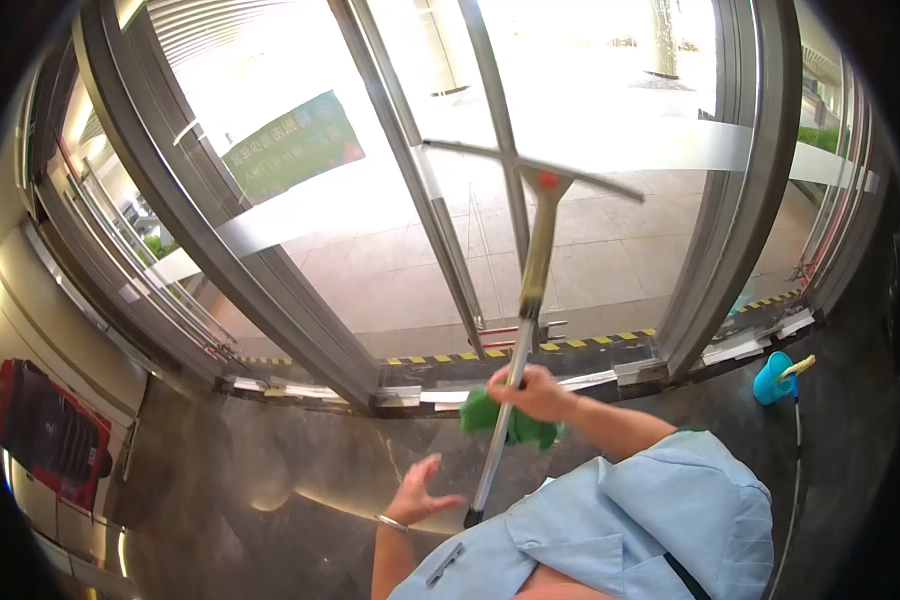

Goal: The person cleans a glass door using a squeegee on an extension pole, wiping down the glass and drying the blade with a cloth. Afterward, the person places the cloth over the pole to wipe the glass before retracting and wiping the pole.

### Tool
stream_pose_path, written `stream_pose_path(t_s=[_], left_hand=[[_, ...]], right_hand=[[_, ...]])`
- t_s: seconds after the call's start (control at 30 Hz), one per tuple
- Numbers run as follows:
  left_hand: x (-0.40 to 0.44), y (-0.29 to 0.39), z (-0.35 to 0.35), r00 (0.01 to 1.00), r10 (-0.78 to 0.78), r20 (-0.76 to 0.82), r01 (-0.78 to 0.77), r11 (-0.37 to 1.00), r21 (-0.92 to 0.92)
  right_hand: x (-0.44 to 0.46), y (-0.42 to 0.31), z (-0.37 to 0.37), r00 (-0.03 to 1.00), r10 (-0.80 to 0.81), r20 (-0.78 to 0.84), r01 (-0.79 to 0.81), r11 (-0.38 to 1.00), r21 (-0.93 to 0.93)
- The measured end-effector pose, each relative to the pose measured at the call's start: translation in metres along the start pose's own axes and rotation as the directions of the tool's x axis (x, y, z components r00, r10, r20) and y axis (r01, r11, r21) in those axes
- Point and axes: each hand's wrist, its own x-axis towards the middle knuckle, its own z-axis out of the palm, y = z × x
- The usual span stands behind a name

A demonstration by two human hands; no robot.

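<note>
A long-handled window squeegee (542,225) rises slantwise in front of the glass doors, its wide blade at the top. My right hand (538,394) is wrapped round the silver pole (493,455) about midway. A green cloth (482,414) hangs at that hand, partly behind the pole; how it is held is hidden. Lower down, my left hand (420,497), with a bracelet at the wrist, has its thumb and fingers apart beside the pole's black bottom end (473,518). Whether the blade touches the glass, I cannot tell.
Metal door frames (195,235) and glass panels curve across the view. Yellow-black striped tape (440,358) runs along the threshold. On the dark floor at right stands a blue bucket (770,380) with a pole leaning at it. A red-and-black machine (55,435) is at far left.
</note>
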Motion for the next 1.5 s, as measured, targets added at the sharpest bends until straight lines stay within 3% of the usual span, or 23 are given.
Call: stream_pose_path(t_s=[0.03, 0.1, 0.23, 0.3, 0.37, 0.4, 0.5, 0.57, 0.6, 0.67, 0.8, 0.87, 0.9, 1.0, 1.1, 1.13, 1.2, 1.23, 1.3, 1.33, 1.37, 1.47, 1.5], left_hand=[[-0.015, -0.027, 0.033, 0.988, -0.137, 0.071, 0.13, 0.987, 0.089], [-0.028, -0.065, 0.123, 0.98, -0.196, -0.037, 0.199, 0.975, 0.097], [-0.015, -0.049, 0.248, 0.984, -0.093, -0.153, 0.111, 0.987, 0.117], [-0.004, -0.036, 0.286, 0.82, -0.476, -0.318, 0.446, 0.879, -0.167], [0.007, -0.019, 0.306, 0.837, -0.313, -0.449, 0.302, 0.948, -0.097], [0.011, -0.005, 0.31, 0.866, -0.27, -0.421, 0.283, 0.959, -0.034], [0.019, 0.057, 0.303, 0.911, -0.201, -0.36, 0.192, 0.98, -0.061], [0.026, 0.076, 0.309, 0.972, -0.036, -0.234, -0.006, 0.984, -0.177], [0.026, 0.116, 0.299, 0.987, -0.033, -0.157, -0.011, 0.962, -0.273], [0.029, 0.163, 0.299, 0.994, -0.032, -0.101, -0.011, 0.917, -0.4], [0.021, 0.193, 0.318, 0.997, 0.06, -0.049, -0.078, 0.804, -0.589], [0.005, 0.193, 0.326, 0.998, 0.049, 0.047, -0.012, 0.805, -0.593], [-0.003, 0.194, 0.324, 0.989, 0.029, 0.146, 0.061, 0.816, -0.575], [-0.028, 0.2, 0.321, 0.993, -0.003, 0.122, 0.082, 0.757, -0.648], [-0.042, 0.229, 0.309, 0.997, -0.072, 0.012, 0.062, 0.746, -0.663], [-0.043, 0.241, 0.304, 0.991, -0.114, -0.075, 0.038, 0.761, -0.648], [-0.029, 0.242, 0.307, 0.984, -0.06, -0.17, -0.054, 0.802, -0.595], [-0.023, 0.245, 0.31, 0.965, -0.011, -0.261, -0.135, 0.836, -0.533], [-0.013, 0.263, 0.312, 0.916, 0.095, -0.39, -0.25, 0.894, -0.37], [-0.009, 0.27, 0.312, 0.841, 0.205, -0.501, -0.338, 0.922, -0.19], [-0.006, 0.274, 0.31, 0.837, 0.219, -0.502, -0.347, 0.921, -0.177], [-0.001, 0.27, 0.33, 0.874, 0.083, -0.479, -0.157, 0.981, -0.117], [0.006, 0.244, 0.344, 0.78, 0.401, -0.481, -0.359, 0.915, 0.182]], right_hand=[[-0.002, 0.001, -0.025, 0.996, -0.085, -0.026, 0.085, 0.996, 0.026], [-0.018, -0.031, -0.071, 0.989, -0.13, -0.071, 0.128, 0.991, -0.028], [-0.053, -0.063, -0.148, 0.988, -0.151, -0.035, 0.15, 0.988, -0.047], [-0.079, -0.069, -0.178, 0.984, -0.178, 0.005, 0.178, 0.983, -0.051], [-0.105, -0.081, -0.216, 0.971, -0.24, -0.005, 0.232, 0.945, -0.23], [-0.114, -0.079, -0.236, 0.971, -0.237, 0.018, 0.237, 0.96, -0.151], [-0.143, -0.056, -0.292, 0.98, 0.063, 0.191, -0.007, 0.96, -0.28], [-0.171, -0.016, -0.298, 0.985, 0.123, 0.118, -0.039, 0.835, -0.549], [-0.186, 0.004, -0.292, 0.985, 0.119, 0.121, 0.011, 0.665, -0.747], [-0.214, 0.028, -0.269, 0.951, 0.248, 0.184, 0.031, 0.516, -0.856], [-0.257, 0.031, -0.206, 0.902, 0.26, 0.344, -0.035, 0.84, -0.542], [-0.255, 0.072, -0.173, 0.93, 0.061, 0.362, 0.093, 0.914, -0.394], [-0.253, 0.069, -0.165, 0.921, 0.005, 0.39, 0.165, 0.902, -0.399], [-0.25, 0.064, -0.163, 0.849, 0.075, 0.523, 0.101, 0.948, -0.301], [-0.267, 0.044, -0.17, 0.843, -0.068, 0.534, 0.351, 0.821, -0.45], [-0.271, 0.022, -0.171, 0.839, -0.132, 0.527, 0.262, 0.948, -0.179], [-0.29, -0.031, -0.152, 0.856, -0.292, 0.426, 0.155, 0.932, 0.328], [-0.287, -0.033, -0.144, 0.86, -0.293, 0.418, 0.16, 0.932, 0.325], [-0.279, -0.034, -0.133, 0.986, -0.034, 0.165, -0.031, 0.926, 0.376], [-0.277, -0.056, -0.128, 0.992, -0.122, 0.002, 0.105, 0.858, 0.502], [-0.267, -0.075, -0.138, 0.982, -0.185, -0.027, 0.178, 0.88, 0.441], [-0.225, -0.15, -0.186, 0.944, -0.281, -0.176, 0.328, 0.866, 0.378], [-0.207, -0.177, -0.207, 0.904, -0.373, -0.209, 0.425, 0.833, 0.353]])
